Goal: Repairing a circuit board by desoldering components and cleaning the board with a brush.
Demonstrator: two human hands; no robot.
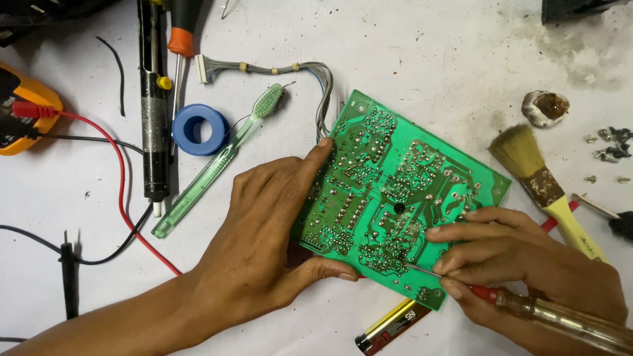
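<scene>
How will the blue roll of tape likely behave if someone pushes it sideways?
The blue roll of tape lies flat on its side, so it would probably slide, not roll. It looks small and hollow, so likely light. The green toothbrush lies against it and would probably shift too.

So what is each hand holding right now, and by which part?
Left hand grips the green circuit board by its left edge. Right hand holds a screwdriver near its shaft.

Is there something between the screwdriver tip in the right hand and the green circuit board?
Nothing visible. The screwdriver tip already touches the circuit board near its lower edge; right hand holds it, left hand steadies the board.
</scene>
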